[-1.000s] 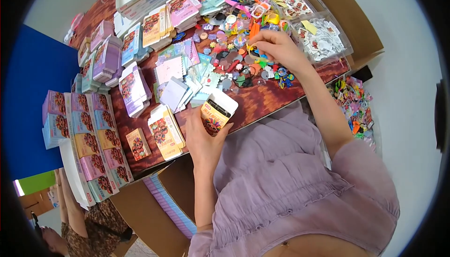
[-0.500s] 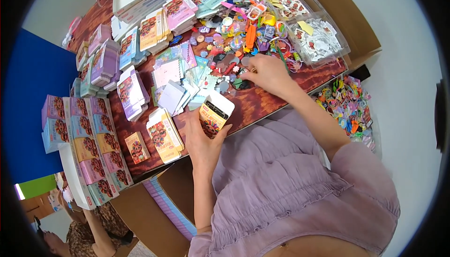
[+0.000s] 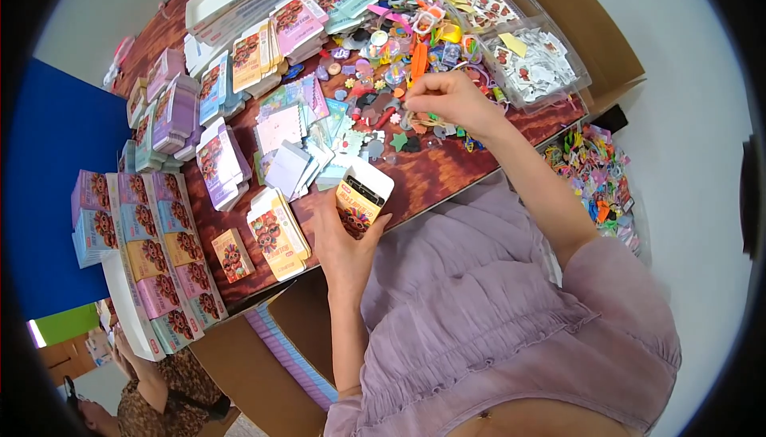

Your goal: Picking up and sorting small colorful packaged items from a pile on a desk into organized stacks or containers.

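Observation:
Near the table's front edge, my left hand (image 3: pixel 341 239) is wrapped round a small yellow carton (image 3: pixel 357 204). The carton's white top flap stands up, and something dark shows inside its mouth. Over the heap of small trinkets (image 3: pixel 375 106), my right hand (image 3: pixel 456 102) is closed with thumb and fingertips pinched together. Whatever is between those fingertips is too small to make out. Just left of the trinkets lie loose pastel cards and little notepads (image 3: pixel 289 167). Flat yellow cartons (image 3: pixel 277 232) are stacked left of my left hand, beside one filled yellow box (image 3: pixel 232 254).
Stacks of flat coloured cartons (image 3: pixel 255 58) line the table's far left. Clear plastic trays (image 3: pixel 550 94) of stickers stand at the far right. Filled boxes sit in a white display tray (image 3: pixel 130 297) at the left edge. Below right is a bin of trinkets (image 3: pixel 594 178); another person (image 3: pixel 152 389) sits lower left.
My right hand has drawn slightly up and left from the trinkets, its fingers still pinched. My left hand keeps the carton in nearly the same place. The other person's arm has shifted.

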A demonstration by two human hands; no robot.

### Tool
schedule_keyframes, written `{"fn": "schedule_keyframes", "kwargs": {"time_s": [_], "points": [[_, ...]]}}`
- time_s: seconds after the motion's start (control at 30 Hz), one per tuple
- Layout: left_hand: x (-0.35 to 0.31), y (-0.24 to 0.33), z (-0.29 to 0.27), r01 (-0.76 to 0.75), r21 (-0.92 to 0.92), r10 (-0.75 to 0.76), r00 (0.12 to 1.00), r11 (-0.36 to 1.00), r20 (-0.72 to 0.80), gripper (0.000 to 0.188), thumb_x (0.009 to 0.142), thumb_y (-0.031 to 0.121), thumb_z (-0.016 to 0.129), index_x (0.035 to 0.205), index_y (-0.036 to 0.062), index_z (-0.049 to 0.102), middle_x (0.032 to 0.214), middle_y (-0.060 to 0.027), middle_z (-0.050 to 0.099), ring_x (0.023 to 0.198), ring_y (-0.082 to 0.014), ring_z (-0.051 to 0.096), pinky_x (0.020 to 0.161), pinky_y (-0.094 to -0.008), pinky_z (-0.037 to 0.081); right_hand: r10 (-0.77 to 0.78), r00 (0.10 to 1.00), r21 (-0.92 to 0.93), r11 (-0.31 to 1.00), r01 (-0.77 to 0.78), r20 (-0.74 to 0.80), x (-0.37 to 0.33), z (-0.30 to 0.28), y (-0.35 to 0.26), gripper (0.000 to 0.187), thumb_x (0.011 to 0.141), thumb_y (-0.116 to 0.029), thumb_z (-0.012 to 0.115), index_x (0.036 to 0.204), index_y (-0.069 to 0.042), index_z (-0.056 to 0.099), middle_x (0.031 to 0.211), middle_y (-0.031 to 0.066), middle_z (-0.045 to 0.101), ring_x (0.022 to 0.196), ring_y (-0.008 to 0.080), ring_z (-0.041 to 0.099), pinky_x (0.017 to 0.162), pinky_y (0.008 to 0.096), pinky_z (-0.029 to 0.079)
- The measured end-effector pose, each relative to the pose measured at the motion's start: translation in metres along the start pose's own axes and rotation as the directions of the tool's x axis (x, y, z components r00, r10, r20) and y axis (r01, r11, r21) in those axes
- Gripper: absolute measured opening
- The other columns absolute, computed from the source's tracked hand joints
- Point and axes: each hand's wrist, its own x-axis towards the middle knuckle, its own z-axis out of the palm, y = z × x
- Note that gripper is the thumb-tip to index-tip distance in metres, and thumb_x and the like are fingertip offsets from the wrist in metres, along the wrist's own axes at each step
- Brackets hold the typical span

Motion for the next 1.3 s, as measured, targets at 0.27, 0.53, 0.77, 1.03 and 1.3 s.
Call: {"fn": "schedule_keyframes", "kwargs": {"time_s": [0.27,0.53,0.77,1.03,1.3], "points": [[-0.007,0.0,-0.004,0.04,-0.003,-0.04,0.999,0.999,-0.017,0.073,0.067,0.017,0.087,0.126,-0.0025,0.05,0.111,-0.0162,0.057,0.102,-0.0319,0.056,0.087,-0.0391,0.046,-0.191,0.981,-0.815,0.566,0.128,0.022,-0.014,0.004,0.014,0.011,0.081,-0.011,0.069,0.086,-0.004,0.063,0.088,0.0087,0.059,0.08,0.025,0.063,0.072,0.036,0.049],[-0.003,-0.001,0.0,-0.029,0.05,0.03,0.999,0.998,-0.013,0.073,0.066,0.022,0.087,0.125,0.0005,0.05,0.112,-0.0167,0.057,0.104,-0.0345,0.056,0.087,-0.0424,0.047,-0.191,0.981,-0.506,0.845,0.175,0.02,-0.012,0.001,-0.006,0.013,0.082,-0.013,0.071,0.086,-0.005,0.061,0.082,0.0061,0.063,0.067,0.0194,0.062,0.069,0.0362,0.049],[0.001,0.007,0.009,-0.032,0.062,0.031,0.999,0.998,0.007,0.073,0.066,0.022,0.087,0.125,0.0015,0.048,0.111,-0.0173,0.056,0.105,-0.0358,0.055,0.087,-0.0433,0.046,0.027,0.988,-0.133,0.991,-0.006,0.155,-0.03,0.07,-0.025,0.014,0.085,-0.007,0.067,0.094,-0.002,0.058,0.082,0.0052,0.067,0.067,0.0057,0.058,0.052,0.0229,0.046],[-0.002,0.003,0.011,-0.029,0.095,0.039,0.994,0.995,-0.107,0.071,0.067,0.019,0.086,0.123,0.0005,0.047,0.11,-0.0179,0.055,0.102,-0.0369,0.055,0.085,-0.0445,0.046,-0.037,0.998,-0.275,0.96,0.051,0.055,-0.038,0.099,-0.018,0.013,0.085,-0.009,0.065,0.09,0.001,0.058,0.082,0.0073,0.068,0.068,0.0139,0.063,0.058,0.0303,0.05],[-0.002,-0.003,0.014,-0.037,0.036,0.042,0.989,0.999,-0.143,0.074,0.068,0.013,0.085,0.128,-0.0007,0.045,0.116,-0.0202,0.053,0.108,-0.039,0.053,0.091,-0.0436,0.045,-0.364,0.923,-0.506,0.776,0.376,0.126,-0.056,0.1,-0.026,0.02,0.082,-0.008,0.064,0.101,-0.001,0.063,0.09,0.0138,0.062,0.088,0.0325,0.064,0.075,0.0398,0.051]]}}
